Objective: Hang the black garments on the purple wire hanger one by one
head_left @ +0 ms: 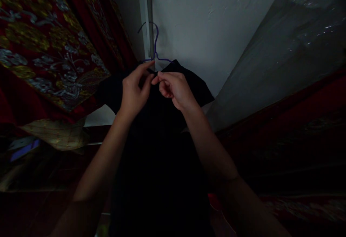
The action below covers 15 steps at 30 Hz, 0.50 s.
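A dark short-sleeved garment (194, 84) hangs on a thin purple wire hanger (156, 37) against the wall. At its neckline, just under the hanger's neck, both hands meet. My left hand (136, 87) has its thumb and index finger curved in on the neckline edge, with a gap between them near the palm. Close beside it, my right hand (174, 87) is closed in a pinch at the same edge, its other fingers curled. Whether a small fastening lies between the fingertips is too dark to make out. The lower part of the garment merges into black shadow.
Red cloth with gold and silver embroidery (40, 39) hangs at the left. A pale wall (211, 21) stands behind the hanger, beside a narrow vertical strip (147, 10). Clear plastic sheeting (286, 57) slants down the right, over red fabric. A checked beige cloth (58, 134) lies lower left.
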Tool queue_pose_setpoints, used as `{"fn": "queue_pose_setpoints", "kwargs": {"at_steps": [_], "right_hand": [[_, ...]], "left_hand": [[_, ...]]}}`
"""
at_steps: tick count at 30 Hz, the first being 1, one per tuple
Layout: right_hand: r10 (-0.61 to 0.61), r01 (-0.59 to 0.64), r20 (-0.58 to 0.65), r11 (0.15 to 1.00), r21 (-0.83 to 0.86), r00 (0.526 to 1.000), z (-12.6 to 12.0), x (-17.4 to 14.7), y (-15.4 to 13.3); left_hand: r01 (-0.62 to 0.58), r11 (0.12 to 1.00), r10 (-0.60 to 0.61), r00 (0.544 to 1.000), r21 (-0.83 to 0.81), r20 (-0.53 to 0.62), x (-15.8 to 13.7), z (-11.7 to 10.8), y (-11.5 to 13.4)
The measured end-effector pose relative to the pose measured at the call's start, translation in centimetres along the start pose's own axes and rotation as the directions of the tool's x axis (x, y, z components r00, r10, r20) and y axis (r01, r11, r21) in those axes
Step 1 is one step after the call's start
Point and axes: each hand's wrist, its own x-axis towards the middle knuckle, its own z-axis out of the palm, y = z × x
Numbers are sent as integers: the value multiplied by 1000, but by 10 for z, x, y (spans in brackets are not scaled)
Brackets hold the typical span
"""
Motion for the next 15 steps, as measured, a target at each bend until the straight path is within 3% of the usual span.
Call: {"fn": "queue_pose_setpoints", "kwargs": {"at_steps": [3, 5, 7, 10, 12, 13, 14, 15], "right_hand": [[-58, 56, -49, 997, -49, 997, 1, 3, 4], [-89, 82, -97, 993, -79, 991, 3, 6, 18], [-90, 79, -131, 993, -89, 987, 4, 7, 40], [26, -29, -114, 999, -29, 993, 7, -3, 81], [110, -107, -85, 994, 40, 990, 9, -19, 102], [132, -127, -69, 989, 76, 989, 11, -29, 109], [145, -139, -47, 984, 111, 988, 13, -40, 114], [151, -147, -20, 978, 148, 988, 15, -51, 116]], "left_hand": [[-48, 997, 42, 993, 53, 108, 23, -4, 1], [-50, 996, 43, 995, 75, 93, 25, -3, 5], [-58, 994, 59, 998, 89, -6, 23, -5, 8], [-41, 999, 46, 970, 27, -239, 20, -21, 7], [57, 988, -114, 889, -141, -443, 16, -41, 0], [119, 951, -256, 818, -284, -515, 12, -53, -5], [150, 881, -411, 714, -449, -567, 6, -65, -11], [156, 769, -565, 619, -620, -545, -2, -77, -17]]}}
